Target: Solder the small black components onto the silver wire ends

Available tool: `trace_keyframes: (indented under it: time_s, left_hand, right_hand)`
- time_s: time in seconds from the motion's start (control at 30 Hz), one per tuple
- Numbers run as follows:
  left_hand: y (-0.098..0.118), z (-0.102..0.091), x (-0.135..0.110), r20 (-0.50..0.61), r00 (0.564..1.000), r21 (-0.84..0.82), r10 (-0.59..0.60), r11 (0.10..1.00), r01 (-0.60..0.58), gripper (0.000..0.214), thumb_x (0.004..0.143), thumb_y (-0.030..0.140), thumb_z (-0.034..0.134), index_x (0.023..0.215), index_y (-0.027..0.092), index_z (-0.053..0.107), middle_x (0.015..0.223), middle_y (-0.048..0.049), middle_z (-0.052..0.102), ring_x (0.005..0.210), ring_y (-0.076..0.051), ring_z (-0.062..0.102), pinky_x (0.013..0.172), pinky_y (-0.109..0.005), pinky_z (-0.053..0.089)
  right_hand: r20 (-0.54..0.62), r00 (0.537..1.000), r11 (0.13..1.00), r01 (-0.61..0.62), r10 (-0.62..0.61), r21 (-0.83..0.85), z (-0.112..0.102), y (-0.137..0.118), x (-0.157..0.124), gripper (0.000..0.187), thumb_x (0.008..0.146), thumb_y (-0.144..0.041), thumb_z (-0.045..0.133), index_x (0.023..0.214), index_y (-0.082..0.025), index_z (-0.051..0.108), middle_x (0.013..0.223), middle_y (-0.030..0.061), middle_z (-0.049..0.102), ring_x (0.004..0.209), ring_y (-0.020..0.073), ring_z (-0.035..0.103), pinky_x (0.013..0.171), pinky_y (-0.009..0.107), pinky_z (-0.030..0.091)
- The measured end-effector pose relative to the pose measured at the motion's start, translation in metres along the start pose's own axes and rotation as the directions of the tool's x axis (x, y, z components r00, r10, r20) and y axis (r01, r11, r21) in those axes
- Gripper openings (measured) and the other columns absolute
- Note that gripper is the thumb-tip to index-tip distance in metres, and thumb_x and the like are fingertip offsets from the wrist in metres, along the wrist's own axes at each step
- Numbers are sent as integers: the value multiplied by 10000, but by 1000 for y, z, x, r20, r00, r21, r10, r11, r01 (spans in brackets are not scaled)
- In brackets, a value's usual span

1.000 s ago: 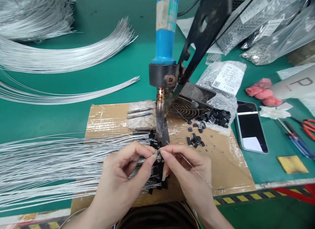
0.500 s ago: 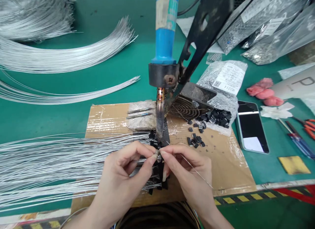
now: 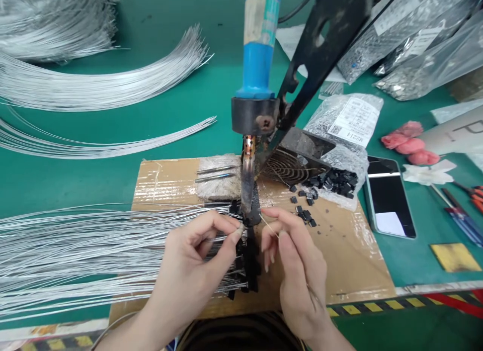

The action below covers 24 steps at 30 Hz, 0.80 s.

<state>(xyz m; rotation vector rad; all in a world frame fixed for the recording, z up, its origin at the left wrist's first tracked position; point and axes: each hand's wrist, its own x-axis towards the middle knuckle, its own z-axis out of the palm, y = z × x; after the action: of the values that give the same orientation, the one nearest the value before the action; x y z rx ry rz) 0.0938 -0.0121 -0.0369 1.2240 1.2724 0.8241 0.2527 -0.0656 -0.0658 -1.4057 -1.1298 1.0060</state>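
Observation:
Below the tip of a blue-handled soldering iron (image 3: pixel 258 64), my left hand (image 3: pixel 204 260) pinches a small silvery piece (image 3: pixel 242 227) between thumb and forefinger. Its details are mostly hidden by the fingertips. My right hand (image 3: pixel 300 265) is a short way to the right, its fingers closed around a thin solder wire (image 3: pixel 269 225) whose end points up and left toward the iron's tip. Many white wires (image 3: pixel 94 245) run in from the left, partly under my left hand, their ends lying along a black strip (image 3: pixel 252 263).
Cardboard (image 3: pixel 350 260) covers the work spot. A fibrous pad (image 3: pixel 217 190) bears two metal rods. Beyond the iron stand a fan (image 3: pixel 289 165) and a bag of black pieces (image 3: pixel 339 182). A phone (image 3: pixel 392 200) and yellow sponge (image 3: pixel 455 256) are at right, wire bundles (image 3: pixel 101 87) at left.
My right hand has drawn back to the right from my left fingertips, its fingers spreading somewhat around the solder wire. My left hand has stayed nearly in place. The view has shifted slightly.

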Motion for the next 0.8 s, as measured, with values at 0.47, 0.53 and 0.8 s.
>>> trace_keyframes:
  time_s: [0.47, 0.53, 0.8]
  left_hand:
    - [8, -2, 9, -46, 999, 139, -12, 990, 19, 122, 854, 196, 712, 733, 196, 699, 813, -11, 785, 629, -110, 646, 544, -190, 451]
    - [9, -2, 10, -50, 999, 138, -12, 990, 18, 116, 850, 195, 714, 734, 194, 704, 813, -13, 786, 635, -112, 648, 549, -190, 453]
    - [11, -1, 15, -42, 999, 107, -13, 994, 18, 125, 853, 156, 719, 732, 187, 704, 784, 5, 773, 660, -100, 642, 589, -168, 466]
  right_hand:
    - [129, 979, 948, 186, -157, -259, -11, -8, 8, 241, 1048, -117, 439, 848, -213, 534, 843, -5, 583, 751, 133, 554, 677, 289, 401]
    - [161, 981, 949, 146, -104, -278, -12, -9, 7, 312, 1073, -144, 395, 802, -214, 534, 755, -16, 556, 673, 131, 527, 629, 303, 369]
    - [77, 997, 954, 47, -25, -298, -11, -15, 8, 265, 1041, -223, 583, 780, -235, 539, 654, -63, 533, 565, 107, 492, 574, 259, 403]
